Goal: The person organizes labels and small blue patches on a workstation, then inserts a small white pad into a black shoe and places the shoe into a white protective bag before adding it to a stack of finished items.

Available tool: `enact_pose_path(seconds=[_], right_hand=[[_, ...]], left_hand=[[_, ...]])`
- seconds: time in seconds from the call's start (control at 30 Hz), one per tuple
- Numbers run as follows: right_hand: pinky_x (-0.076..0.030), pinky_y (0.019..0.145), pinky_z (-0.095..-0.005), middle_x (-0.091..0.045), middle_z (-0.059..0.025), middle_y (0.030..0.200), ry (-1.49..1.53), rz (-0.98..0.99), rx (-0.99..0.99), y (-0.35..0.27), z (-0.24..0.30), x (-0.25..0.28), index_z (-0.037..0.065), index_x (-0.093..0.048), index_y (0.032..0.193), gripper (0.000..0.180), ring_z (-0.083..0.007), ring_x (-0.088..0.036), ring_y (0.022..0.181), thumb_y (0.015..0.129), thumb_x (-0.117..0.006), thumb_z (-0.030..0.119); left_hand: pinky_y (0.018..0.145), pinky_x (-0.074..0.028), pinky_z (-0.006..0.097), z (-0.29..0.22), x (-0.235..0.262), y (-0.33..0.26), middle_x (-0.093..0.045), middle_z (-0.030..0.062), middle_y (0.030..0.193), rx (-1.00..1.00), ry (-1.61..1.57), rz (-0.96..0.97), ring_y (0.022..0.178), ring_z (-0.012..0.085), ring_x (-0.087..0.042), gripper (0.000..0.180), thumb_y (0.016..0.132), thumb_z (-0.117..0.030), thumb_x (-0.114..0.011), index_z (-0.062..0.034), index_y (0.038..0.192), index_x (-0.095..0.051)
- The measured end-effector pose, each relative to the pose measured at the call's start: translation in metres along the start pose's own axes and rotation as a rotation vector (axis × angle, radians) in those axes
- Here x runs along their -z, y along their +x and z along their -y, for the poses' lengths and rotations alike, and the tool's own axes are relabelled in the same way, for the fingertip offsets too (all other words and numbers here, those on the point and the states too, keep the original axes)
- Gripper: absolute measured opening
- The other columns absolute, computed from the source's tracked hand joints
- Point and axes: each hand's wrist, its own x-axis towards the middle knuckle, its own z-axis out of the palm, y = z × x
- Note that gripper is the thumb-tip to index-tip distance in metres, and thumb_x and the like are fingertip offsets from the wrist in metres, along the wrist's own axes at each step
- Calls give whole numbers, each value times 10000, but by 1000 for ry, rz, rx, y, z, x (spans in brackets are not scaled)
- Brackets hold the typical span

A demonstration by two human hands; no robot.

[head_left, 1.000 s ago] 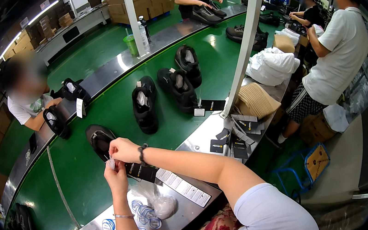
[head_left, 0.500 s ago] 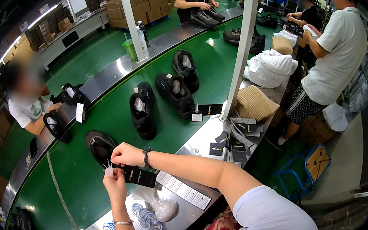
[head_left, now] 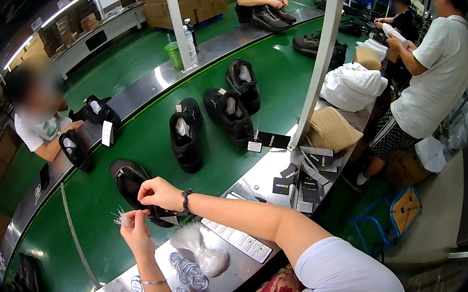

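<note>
My left hand (head_left: pixel 135 229) is closed on a small bunch of clear plastic tag fasteners (head_left: pixel 120 217), whose thin ends stick out past the fingers. Just above and to the right, my right hand (head_left: pixel 161 194) is in a pinch; whatever sits between its fingertips is too small to make out. Beneath both hands lies a black shoe (head_left: pixel 128 178), its heel partly covered by them. A dark hang tag (head_left: pixel 169 216) shows edge-on below my right wrist. Near it on the metal ledge are a larger bundle of clear fasteners (head_left: pixel 211 259) and a long white printed label strip (head_left: pixel 239 240).
Several round blue-edged stickers (head_left: pixel 189 269) lie by my left forearm. More black shoes (head_left: pixel 186 134) stand on the green belt (head_left: pixel 147 134). Black tags (head_left: pixel 309 188) are piled beside a white post (head_left: pixel 318 68). A co-worker (head_left: pixel 38 126) handles shoes across the belt; others work farther off.
My left hand has drawn left, away from my right hand, with the fasteners in it. The black hang tag has gone from lying flat to edge-on under my right wrist. The view has shifted slightly.
</note>
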Motion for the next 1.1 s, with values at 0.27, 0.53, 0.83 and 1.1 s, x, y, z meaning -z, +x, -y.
enact_pose_path(seconds=[0.27,0.53,0.83,1.1], right_hand=[[-443,613,-221,-563,-29,720,115,145,-9,6,4,-4,-16,-517,918,228,-75,-529,658,721,-628,7],[-452,566,-240,-585,-61,687,62,276,-18,11,8,-7,-19,-556,836,221,-113,-564,626,631,-635,-30],[-462,563,-244,-601,-70,697,-15,364,-38,13,8,-3,-16,-565,820,210,-120,-584,634,630,-654,-27],[-490,606,-235,-617,-71,733,-33,446,-99,8,12,2,-5,-562,796,173,-125,-626,703,691,-696,20]], left_hand=[[355,-195,144,1,15,4,-567,6,712,201,-207,49,419,-15,-301,164,836,-28,-548,19,980,-608],[371,-205,134,-3,18,6,-557,15,752,149,-233,114,446,-10,-339,311,803,26,-537,33,1114,-530],[364,-206,129,-8,16,5,-572,15,747,156,-173,143,449,-12,-349,334,776,41,-543,41,1109,-523],[385,-209,137,-8,21,6,-594,32,754,191,-201,225,481,2,-400,354,754,61,-564,68,1105,-521]])
